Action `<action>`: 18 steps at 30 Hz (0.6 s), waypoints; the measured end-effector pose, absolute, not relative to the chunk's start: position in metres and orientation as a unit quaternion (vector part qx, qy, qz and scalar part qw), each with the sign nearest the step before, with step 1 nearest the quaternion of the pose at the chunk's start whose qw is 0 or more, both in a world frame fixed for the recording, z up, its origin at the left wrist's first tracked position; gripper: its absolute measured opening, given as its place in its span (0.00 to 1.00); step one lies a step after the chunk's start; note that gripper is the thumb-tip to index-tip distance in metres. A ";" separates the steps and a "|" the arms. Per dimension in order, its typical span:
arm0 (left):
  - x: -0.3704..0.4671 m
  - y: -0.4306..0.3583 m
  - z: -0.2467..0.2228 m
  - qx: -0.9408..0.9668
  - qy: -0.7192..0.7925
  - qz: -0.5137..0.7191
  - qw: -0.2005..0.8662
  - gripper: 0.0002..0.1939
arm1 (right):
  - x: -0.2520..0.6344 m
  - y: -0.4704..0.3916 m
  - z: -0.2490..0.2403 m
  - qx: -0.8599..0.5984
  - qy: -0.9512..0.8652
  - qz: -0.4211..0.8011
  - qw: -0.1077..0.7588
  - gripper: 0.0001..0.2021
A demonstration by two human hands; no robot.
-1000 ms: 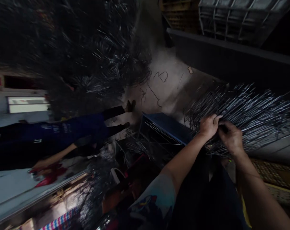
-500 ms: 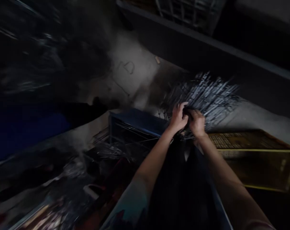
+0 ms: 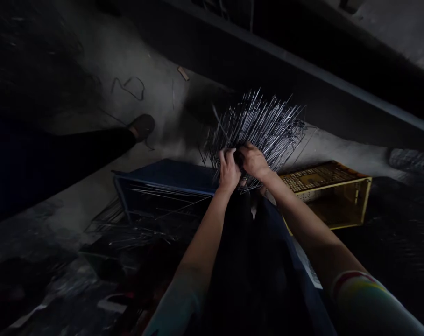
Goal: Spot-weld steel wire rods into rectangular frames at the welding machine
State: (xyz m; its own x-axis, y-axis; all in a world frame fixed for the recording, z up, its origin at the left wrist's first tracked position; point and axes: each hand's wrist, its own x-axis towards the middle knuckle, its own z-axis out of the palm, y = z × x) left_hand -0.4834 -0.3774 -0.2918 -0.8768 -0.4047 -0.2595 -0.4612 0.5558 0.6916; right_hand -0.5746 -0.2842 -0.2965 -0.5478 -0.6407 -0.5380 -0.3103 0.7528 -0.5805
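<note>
— What have you got in your hands?

— A bundle of thin metal rods (image 3: 257,126). My left hand (image 3: 229,170) and right hand (image 3: 253,161) are both clamped round its near end, fingers curled tight, knuckles nearly touching. The far ends fan out away from me.

— Where is it?

— Held up in the air, above the far edge of the blue bin (image 3: 163,179), which has loose rods lying in it. A yellow crate (image 3: 338,196) sits just right of my hands, on the floor (image 3: 156,102).

— Anyone near?

— Somebody's leg and shoe (image 3: 142,127), to the left.
</note>
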 end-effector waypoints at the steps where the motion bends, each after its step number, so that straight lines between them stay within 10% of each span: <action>1: -0.483 -0.376 -0.292 -0.263 0.874 0.407 0.022 0.26 | -0.576 -0.285 -0.296 -0.281 0.851 -0.211 0.390 0.14; 18: -0.471 -0.386 -0.296 -0.324 0.875 0.347 0.096 0.05 | -0.600 -0.300 -0.301 -0.314 0.764 -0.222 0.518 0.10</action>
